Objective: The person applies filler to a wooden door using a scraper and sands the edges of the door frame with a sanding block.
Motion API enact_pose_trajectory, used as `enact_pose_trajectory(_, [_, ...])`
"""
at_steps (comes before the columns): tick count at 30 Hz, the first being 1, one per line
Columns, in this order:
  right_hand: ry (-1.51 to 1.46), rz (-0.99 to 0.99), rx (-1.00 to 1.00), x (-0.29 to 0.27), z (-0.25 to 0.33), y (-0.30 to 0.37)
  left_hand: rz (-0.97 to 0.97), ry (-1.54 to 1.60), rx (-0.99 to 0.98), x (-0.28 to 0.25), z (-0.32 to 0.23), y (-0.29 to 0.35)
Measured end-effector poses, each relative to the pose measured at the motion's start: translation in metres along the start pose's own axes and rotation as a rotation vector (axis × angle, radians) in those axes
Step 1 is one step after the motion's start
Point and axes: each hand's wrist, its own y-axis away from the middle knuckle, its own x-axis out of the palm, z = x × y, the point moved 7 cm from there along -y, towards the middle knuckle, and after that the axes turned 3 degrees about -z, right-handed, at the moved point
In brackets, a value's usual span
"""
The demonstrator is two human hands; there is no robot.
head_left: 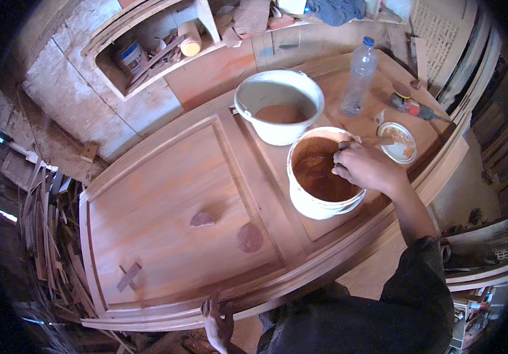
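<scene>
Your right hand [369, 167] is at the white bucket [311, 203] right of the frame's centre, its fingers curled in over the reddish-brown contents. A flat wooden stick [377, 141] shows just beyond your knuckles, reaching toward the round lid [406, 157]; you can't tell from here whether your fingers grip it. Your left hand [218, 325], at the lower middle, has its fingers against the near edge of the panelled wooden door [165, 177], and how firmly they hold it can't be told.

The white bucket stands on that door, with a larger pale bucket [278, 133] just beside it toward the top of the frame, brown material inside. To the upper right you have an upright clear bottle [358, 82] with a blue cap, and near it a red and dark power tool [414, 108] lying down. On the panel left of the white bucket lie a round brownish disc [250, 238], a half-round piece [202, 219] and, at lower left, a small wooden block [129, 277].
</scene>
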Motion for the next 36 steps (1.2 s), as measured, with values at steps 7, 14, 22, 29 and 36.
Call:
enact_pose_trajectory(7, [0.055,-0.02,-0.079,0.015,-0.004,0.004,0.085,-0.015,-0.028,0.009,0.005,-0.008])
enact_pose_trajectory(14, [0.077,-0.053,0.084,-0.023,-0.008,0.007,0.06,-0.025,-0.16,0.008,0.007,0.004])
enact_pose_trajectory(22, [0.12,0.096,-0.044,0.015,0.006,0.008,0.024,-0.086,0.001,0.01,-0.009,-0.001])
enact_pose_trajectory(29, [-0.305,-0.348,-0.065,-0.057,-0.033,0.051,-0.026,-0.044,0.005,0.002,-0.013,0.003])
enact_pose_trajectory(36, [-0.721,-0.452,0.333,-0.044,-0.075,0.107,0.023,-0.056,0.019,0.001,-0.025,-0.002])
